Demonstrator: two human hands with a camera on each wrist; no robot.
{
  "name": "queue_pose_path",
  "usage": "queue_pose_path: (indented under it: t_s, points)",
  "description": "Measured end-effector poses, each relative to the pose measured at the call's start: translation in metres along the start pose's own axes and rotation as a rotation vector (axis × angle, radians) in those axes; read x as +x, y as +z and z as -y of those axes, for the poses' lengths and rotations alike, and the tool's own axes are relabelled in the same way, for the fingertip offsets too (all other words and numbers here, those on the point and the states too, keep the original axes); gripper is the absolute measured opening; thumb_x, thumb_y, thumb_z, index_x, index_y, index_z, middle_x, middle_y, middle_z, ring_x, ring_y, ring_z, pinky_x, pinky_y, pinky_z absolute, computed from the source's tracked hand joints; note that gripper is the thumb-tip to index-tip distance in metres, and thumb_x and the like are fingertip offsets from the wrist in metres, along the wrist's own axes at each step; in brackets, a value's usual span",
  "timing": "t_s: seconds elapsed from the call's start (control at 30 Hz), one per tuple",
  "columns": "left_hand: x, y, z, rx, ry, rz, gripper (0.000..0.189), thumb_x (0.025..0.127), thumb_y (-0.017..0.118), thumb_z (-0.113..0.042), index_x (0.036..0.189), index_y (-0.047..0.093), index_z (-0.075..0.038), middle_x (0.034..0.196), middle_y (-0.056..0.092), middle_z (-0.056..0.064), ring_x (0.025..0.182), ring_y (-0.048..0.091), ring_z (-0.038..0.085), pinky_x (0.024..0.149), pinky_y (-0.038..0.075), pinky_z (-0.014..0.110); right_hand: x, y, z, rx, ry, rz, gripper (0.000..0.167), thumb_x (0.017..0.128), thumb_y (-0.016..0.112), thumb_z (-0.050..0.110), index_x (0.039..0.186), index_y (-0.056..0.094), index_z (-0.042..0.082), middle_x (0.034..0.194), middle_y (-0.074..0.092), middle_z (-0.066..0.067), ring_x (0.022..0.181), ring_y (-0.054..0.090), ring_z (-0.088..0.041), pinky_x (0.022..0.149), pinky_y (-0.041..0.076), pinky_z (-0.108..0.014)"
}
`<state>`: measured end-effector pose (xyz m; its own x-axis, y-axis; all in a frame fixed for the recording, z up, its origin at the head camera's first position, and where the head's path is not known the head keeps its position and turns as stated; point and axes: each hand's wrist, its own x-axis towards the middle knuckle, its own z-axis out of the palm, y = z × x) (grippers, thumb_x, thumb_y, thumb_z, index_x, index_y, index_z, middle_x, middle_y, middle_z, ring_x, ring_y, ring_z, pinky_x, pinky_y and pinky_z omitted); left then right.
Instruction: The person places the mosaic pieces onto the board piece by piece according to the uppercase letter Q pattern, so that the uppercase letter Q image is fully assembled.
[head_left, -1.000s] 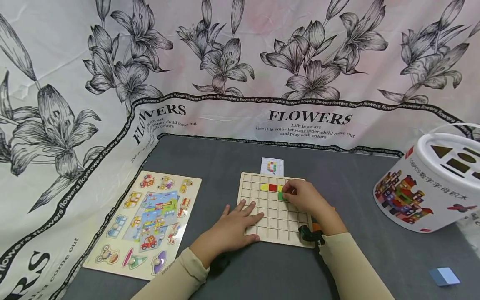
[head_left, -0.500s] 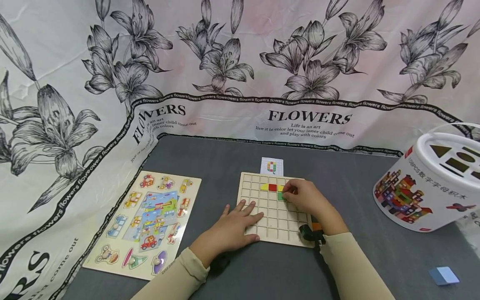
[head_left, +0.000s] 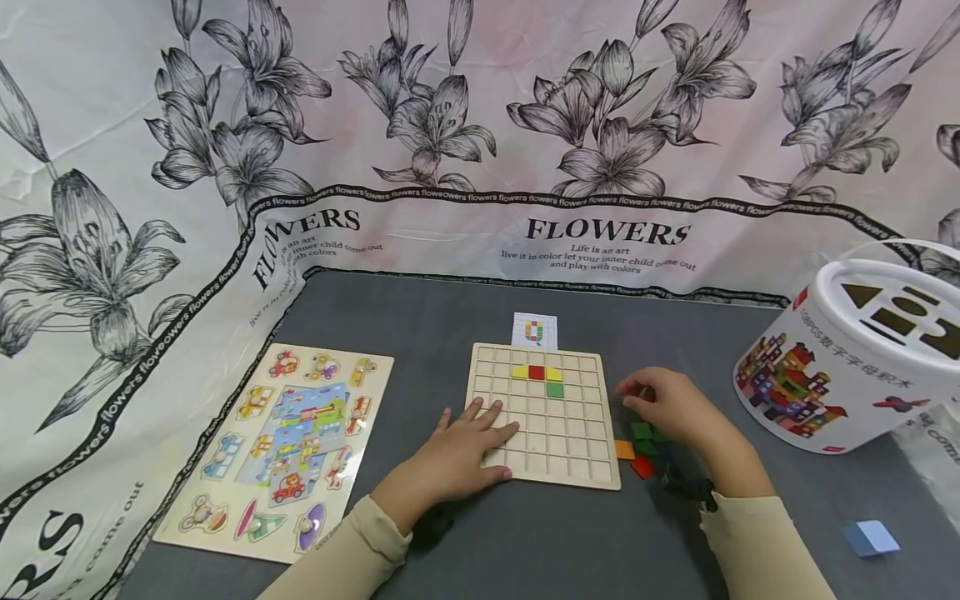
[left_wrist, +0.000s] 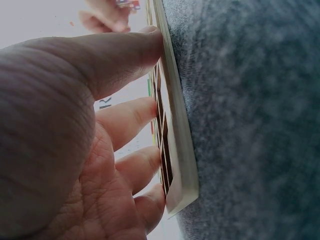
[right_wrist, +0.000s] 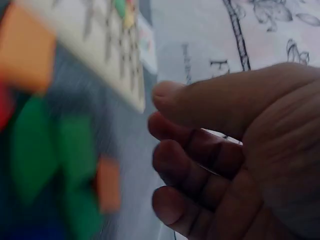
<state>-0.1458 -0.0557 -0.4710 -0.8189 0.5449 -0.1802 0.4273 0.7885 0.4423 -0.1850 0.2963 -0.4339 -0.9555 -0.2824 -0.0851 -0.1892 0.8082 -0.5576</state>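
Note:
My left hand (head_left: 457, 458) rests with spread fingers on the lower left of a wooden grid board (head_left: 558, 442); in the left wrist view its fingertips touch the board's edge (left_wrist: 182, 185). On the grid lie a red square (head_left: 536, 372) between two yellow pieces (head_left: 553, 374), and a green square (head_left: 555, 389) below the right one. Off the board's right side hovers my right hand (head_left: 678, 408), fingers loosely curled, nothing between them. Beneath and beside it sits a small pile of blocks: green (head_left: 643, 437), orange (head_left: 624, 450) and red (head_left: 642, 467).
A card with a coloured pattern (head_left: 535, 331) lies behind the board. To the left is a wooden vehicle puzzle (head_left: 367, 450) with picture cards (head_left: 307, 433) on it. A white bucket (head_left: 817, 383) stands at right, a light blue block (head_left: 872, 538) in front of it.
My right hand has let go of the green square and moved right, off the board, over toward the block pile. The left hand stays on the board. The view has shifted slightly.

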Motion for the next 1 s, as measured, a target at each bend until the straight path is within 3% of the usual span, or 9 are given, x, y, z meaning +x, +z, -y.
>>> queue_pose_path:
  t_s: [0.17, 0.3, 0.5, 0.63, 0.83, 1.0]
  points:
    - [0.000, 0.000, 0.001, -0.008, 0.005, 0.000, 0.068, 0.103, 0.075, -0.045, 0.165, 0.051, -0.032, 0.180, 0.030, 0.002, 0.171, 0.018, 0.031, 0.133, 0.015, 0.071, -0.019, 0.001, -0.024, -0.071, -0.050, 0.022, 0.016, 0.099, 0.077, 0.006, 0.113, 0.080, 0.001, 0.098, 0.071, -0.005, 0.081, 0.057, -0.012, 0.070, 0.050, -0.033]
    - [0.000, -0.001, 0.003, -0.008, 0.006, -0.006, 0.068, 0.103, 0.075, -0.045, 0.165, 0.051, -0.032, 0.180, 0.030, 0.002, 0.171, 0.018, 0.031, 0.133, 0.016, 0.071, -0.026, 0.004, -0.031, -0.085, -0.051, 0.018, 0.020, 0.096, 0.080, 0.006, 0.115, 0.081, 0.001, 0.098, 0.069, -0.003, 0.082, 0.054, -0.012, 0.070, 0.048, -0.032]
    - [0.000, 0.000, 0.003, -0.014, 0.008, -0.008, 0.068, 0.103, 0.075, -0.045, 0.165, 0.051, -0.031, 0.180, 0.031, 0.003, 0.171, 0.018, 0.032, 0.133, 0.015, 0.072, -0.028, 0.006, -0.029, -0.080, -0.020, 0.017, 0.020, 0.097, 0.080, 0.006, 0.116, 0.080, 0.001, 0.096, 0.069, -0.004, 0.080, 0.053, -0.013, 0.069, 0.047, -0.033]
    - [-0.001, -0.001, 0.001, -0.018, 0.010, -0.005, 0.068, 0.103, 0.076, -0.044, 0.165, 0.052, -0.031, 0.180, 0.031, 0.003, 0.171, 0.019, 0.032, 0.133, 0.015, 0.071, -0.029, 0.007, -0.028, -0.063, -0.011, 0.008, 0.014, 0.096, 0.081, 0.005, 0.110, 0.078, 0.004, 0.092, 0.066, -0.002, 0.078, 0.054, -0.014, 0.067, 0.047, -0.032]
    - [-0.002, -0.002, -0.001, -0.016, 0.004, -0.002, 0.068, 0.103, 0.076, -0.043, 0.165, 0.051, -0.030, 0.180, 0.031, 0.003, 0.171, 0.019, 0.031, 0.133, 0.015, 0.071, -0.031, 0.008, -0.024, -0.088, -0.007, -0.031, 0.012, 0.093, 0.084, 0.006, 0.102, 0.077, 0.011, 0.100, 0.068, -0.003, 0.083, 0.057, -0.014, 0.069, 0.049, -0.033]
    - [-0.003, -0.002, -0.001, -0.012, 0.005, -0.003, 0.068, 0.103, 0.076, -0.043, 0.165, 0.051, -0.030, 0.180, 0.032, 0.003, 0.171, 0.019, 0.031, 0.133, 0.016, 0.071, -0.032, 0.006, -0.020, -0.080, 0.014, -0.021, 0.013, 0.094, 0.083, 0.006, 0.098, 0.072, 0.012, 0.092, 0.068, 0.000, 0.076, 0.054, -0.014, 0.064, 0.045, -0.032]
